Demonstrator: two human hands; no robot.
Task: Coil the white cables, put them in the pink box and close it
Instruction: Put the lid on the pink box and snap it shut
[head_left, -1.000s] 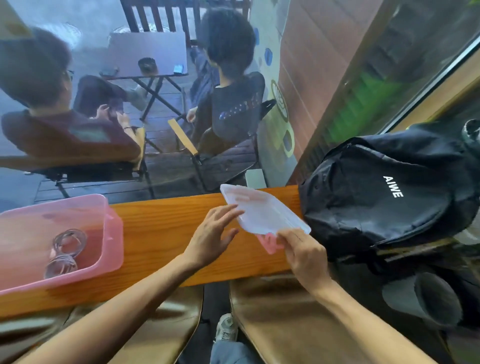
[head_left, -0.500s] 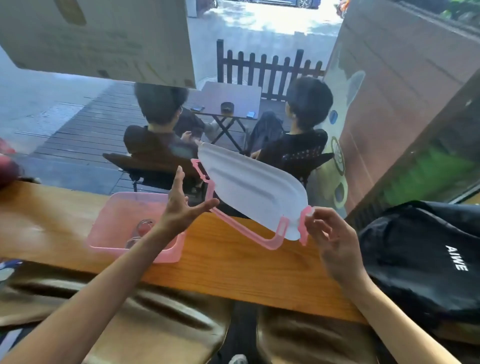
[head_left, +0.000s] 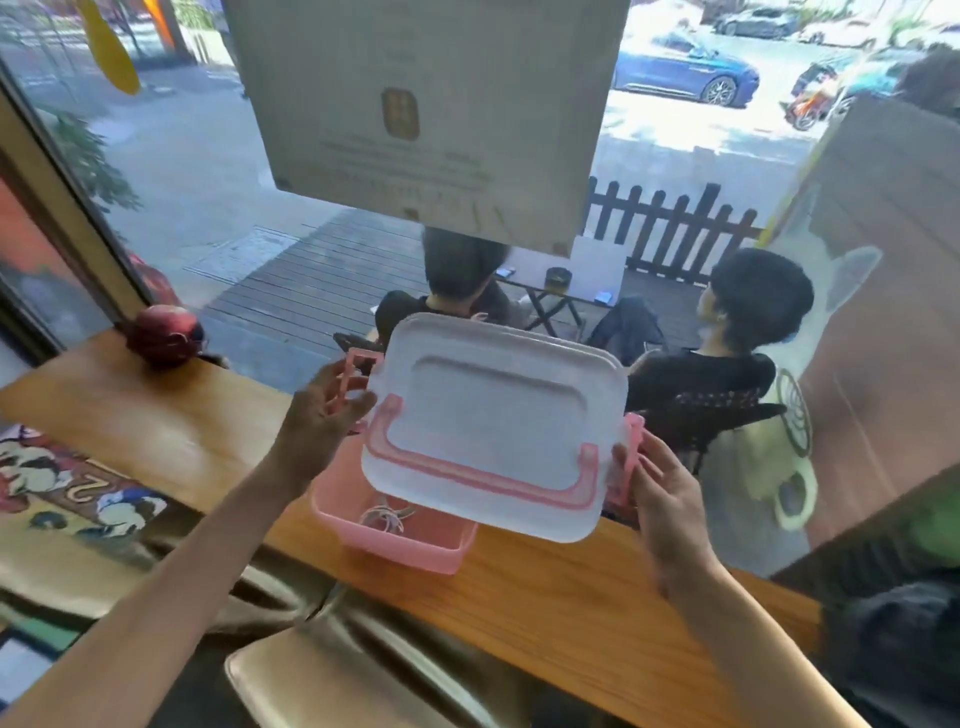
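The pink box (head_left: 395, 540) stands open on the wooden counter (head_left: 571, 587), with coiled white cables (head_left: 387, 518) lying in its near corner. A translucent white lid (head_left: 493, 426) with a pink handle and pink side clasps hangs tilted just above the box and hides most of it. My left hand (head_left: 324, 415) grips the lid's left edge at the pink clasp. On the other side, my right hand (head_left: 662, 499) holds the lid's right edge by the right clasp.
A dark red round object (head_left: 163, 338) sits at the counter's far left by the window. A black backpack (head_left: 893, 639) lies at the right end. Stool seats (head_left: 332, 680) stand below the counter. Two people sit outside behind the glass.
The lid has been carried left from beside the backpack to above the pink box. My left hand, open a moment ago, now grips its left clasp. The camera view has swung left and up.
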